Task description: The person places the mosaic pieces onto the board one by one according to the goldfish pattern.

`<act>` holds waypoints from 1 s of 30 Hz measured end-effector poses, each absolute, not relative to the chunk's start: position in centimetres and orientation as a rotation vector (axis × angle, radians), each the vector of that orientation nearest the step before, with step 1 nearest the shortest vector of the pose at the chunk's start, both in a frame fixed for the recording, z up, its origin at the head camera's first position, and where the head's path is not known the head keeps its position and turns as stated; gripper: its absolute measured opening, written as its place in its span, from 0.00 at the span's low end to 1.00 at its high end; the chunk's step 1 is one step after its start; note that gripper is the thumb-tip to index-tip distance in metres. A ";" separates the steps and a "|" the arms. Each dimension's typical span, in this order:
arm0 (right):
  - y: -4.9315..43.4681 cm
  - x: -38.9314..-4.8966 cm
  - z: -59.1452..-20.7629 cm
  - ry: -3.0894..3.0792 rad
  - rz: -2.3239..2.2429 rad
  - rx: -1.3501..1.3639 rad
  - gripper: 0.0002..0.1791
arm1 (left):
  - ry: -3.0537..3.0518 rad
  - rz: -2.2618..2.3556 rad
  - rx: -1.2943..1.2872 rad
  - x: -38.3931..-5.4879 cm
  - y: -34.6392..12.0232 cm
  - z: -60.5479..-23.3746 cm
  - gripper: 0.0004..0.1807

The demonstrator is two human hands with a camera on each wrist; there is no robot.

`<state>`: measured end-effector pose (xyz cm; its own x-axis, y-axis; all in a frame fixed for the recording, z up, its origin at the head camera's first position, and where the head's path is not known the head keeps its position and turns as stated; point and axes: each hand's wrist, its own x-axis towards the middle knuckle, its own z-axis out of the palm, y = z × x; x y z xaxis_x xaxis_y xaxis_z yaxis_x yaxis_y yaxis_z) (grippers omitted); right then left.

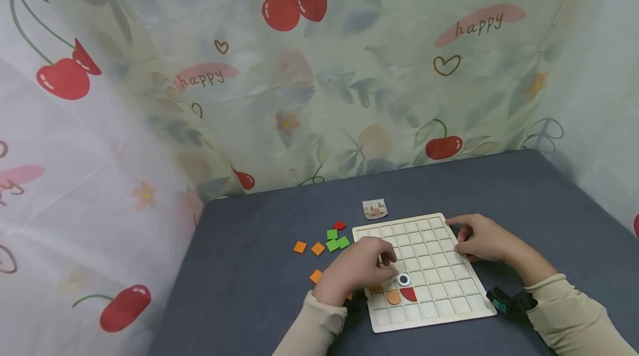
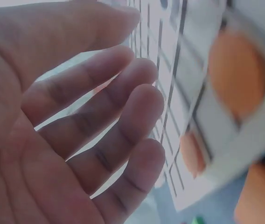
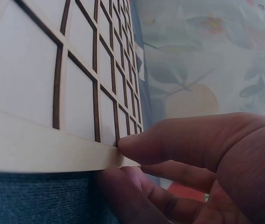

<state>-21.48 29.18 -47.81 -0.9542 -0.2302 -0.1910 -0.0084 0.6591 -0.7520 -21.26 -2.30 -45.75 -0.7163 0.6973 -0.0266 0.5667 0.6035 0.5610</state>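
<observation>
A pale wooden grid board (image 1: 439, 289) lies on the table. My right hand (image 1: 481, 238) pinches its right edge; in the right wrist view the thumb (image 3: 146, 147) lies on the rim and a finger sits at the edge's underside. My left hand (image 1: 366, 264) hovers over the board's left part, its fingers (image 2: 142, 112) slightly bent with nothing between them. Right by its fingertips is a white round piece with a dark ring (image 1: 403, 279). Below that sit a red quarter-shaped piece (image 1: 409, 294) and an orange round piece (image 1: 393, 297). Another orange piece (image 1: 375, 288) is partly hidden by the left hand.
Left of the board lie several orange square tiles (image 1: 318, 248), green square tiles (image 1: 332, 245) and a red piece (image 1: 339, 225). A small printed card (image 1: 375, 209) lies beyond the board's far edge. A patterned curtain (image 1: 319, 95) hangs behind the dark table (image 1: 239, 267).
</observation>
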 end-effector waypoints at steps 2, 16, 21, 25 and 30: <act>29.2 -21.5 -47.8 2.613 -1.176 -0.190 0.40 | 2.602 0.811 0.998 -21.6 -3.1 -45.4 0.07; 29.0 -21.2 -47.7 2.609 -1.186 -0.206 0.40 | 2.752 0.983 0.638 -24.5 -10.6 -44.7 0.08; 29.0 -21.1 -47.7 2.612 -1.187 -0.212 0.39 | 2.779 1.019 0.485 -25.0 -13.0 -44.9 0.12; 29.0 -21.1 -47.8 2.615 -1.185 -0.224 0.39 | 2.773 1.016 0.419 -25.3 -14.3 -45.3 0.14; 29.0 -21.2 -48.0 2.614 -1.188 -0.223 0.38 | 2.760 0.978 0.357 -25.6 -15.1 -45.8 0.16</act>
